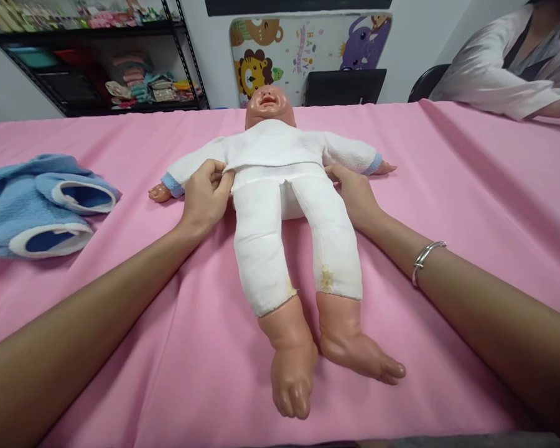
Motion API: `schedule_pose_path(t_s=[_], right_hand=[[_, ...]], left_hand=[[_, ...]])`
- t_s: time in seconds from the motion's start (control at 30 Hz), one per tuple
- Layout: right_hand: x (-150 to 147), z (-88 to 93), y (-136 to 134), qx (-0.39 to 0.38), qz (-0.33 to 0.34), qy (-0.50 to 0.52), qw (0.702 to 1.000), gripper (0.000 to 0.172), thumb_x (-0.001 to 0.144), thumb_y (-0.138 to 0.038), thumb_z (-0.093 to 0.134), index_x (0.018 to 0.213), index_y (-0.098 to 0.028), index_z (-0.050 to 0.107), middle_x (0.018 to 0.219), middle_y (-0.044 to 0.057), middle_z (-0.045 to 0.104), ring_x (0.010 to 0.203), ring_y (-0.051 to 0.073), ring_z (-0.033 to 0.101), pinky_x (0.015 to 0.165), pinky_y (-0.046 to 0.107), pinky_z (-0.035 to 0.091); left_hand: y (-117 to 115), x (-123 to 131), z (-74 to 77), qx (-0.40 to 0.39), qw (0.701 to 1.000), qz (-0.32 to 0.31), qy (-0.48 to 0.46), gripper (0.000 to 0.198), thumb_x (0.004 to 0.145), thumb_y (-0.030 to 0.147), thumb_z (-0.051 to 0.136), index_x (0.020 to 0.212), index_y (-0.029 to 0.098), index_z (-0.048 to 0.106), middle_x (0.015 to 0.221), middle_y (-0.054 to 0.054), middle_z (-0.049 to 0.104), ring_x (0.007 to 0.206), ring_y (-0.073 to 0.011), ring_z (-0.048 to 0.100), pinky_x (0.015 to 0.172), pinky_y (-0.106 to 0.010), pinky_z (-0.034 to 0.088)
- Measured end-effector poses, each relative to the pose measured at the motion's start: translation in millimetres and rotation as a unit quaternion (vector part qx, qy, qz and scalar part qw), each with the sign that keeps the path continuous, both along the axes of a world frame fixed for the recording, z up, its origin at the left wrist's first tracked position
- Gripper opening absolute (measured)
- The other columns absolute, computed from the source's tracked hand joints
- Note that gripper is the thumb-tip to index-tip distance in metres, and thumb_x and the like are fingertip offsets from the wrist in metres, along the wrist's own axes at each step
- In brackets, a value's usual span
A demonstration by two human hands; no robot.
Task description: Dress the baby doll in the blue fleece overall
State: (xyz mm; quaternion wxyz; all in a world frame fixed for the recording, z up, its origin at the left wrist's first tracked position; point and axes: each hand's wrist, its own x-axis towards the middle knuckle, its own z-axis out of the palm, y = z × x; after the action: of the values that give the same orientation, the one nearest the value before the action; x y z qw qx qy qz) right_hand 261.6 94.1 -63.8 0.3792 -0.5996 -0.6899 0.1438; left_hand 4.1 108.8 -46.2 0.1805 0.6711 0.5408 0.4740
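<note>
A baby doll (292,330) lies on its back, its feet toward me and its arms spread out. It wears a white top (275,144) with blue cuffs over a white cloth body and legs (261,249); yellowish stains show near the ankles. My left hand (208,193) is closed, thumb and fingers pinching the top's hem at the doll's waist. On the opposite side, my right hand (353,191) grips the hem's other corner, its fingertips partly hidden by the cloth.
Blue fleece pants (37,208) with white-trimmed leg openings lie on the pink tablecloth (205,373) at left. Behind the table stand a black shelf (88,31) of folded clothes and a black chair back (345,87). A person in white sleeves (490,68) sits at the far right.
</note>
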Motion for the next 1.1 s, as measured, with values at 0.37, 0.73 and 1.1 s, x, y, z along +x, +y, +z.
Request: schedule_pose_path(t_s=[0.37,0.73,1.1], right_hand=[[-2,-1.1,10,0.002,-0.014,0.016,1.000,0.028,0.084,-0.010,0.050,0.109,-0.013,0.063,0.106,0.011,0.068,0.100,0.026,0.061,0.090,0.039,0.046],[5,1.4,13,0.062,-0.067,0.092,0.992,0.020,0.082,-0.005,0.039,0.084,-0.018,0.055,0.082,0.004,0.062,0.080,0.018,0.059,0.086,0.036,0.050],[1,16.3,-4,0.061,-0.011,0.250,0.966,0.020,0.093,-0.032,0.054,0.101,-0.015,0.062,0.100,0.005,0.067,0.092,0.016,0.065,0.084,0.030,0.054]], left_hand=[[1,0,-2.0,-0.023,0.999,0.003,0.047,0.013,0.082,0.022,0.061,0.092,0.021,0.053,0.072,0.002,0.060,0.070,-0.0178,0.056,0.068,-0.029,0.042],[12,-7,-3.2,-0.007,0.999,0.038,0.002,0.011,0.080,0.012,0.053,0.083,0.023,0.052,0.067,0.003,0.054,0.063,-0.0163,0.051,0.064,-0.032,0.041],[3,-1,-0.9,0.023,1.000,-0.005,-0.015,0.006,0.086,0.019,0.057,0.083,0.023,0.053,0.051,0.006,0.040,0.051,-0.0142,0.044,0.057,-0.029,0.035]])
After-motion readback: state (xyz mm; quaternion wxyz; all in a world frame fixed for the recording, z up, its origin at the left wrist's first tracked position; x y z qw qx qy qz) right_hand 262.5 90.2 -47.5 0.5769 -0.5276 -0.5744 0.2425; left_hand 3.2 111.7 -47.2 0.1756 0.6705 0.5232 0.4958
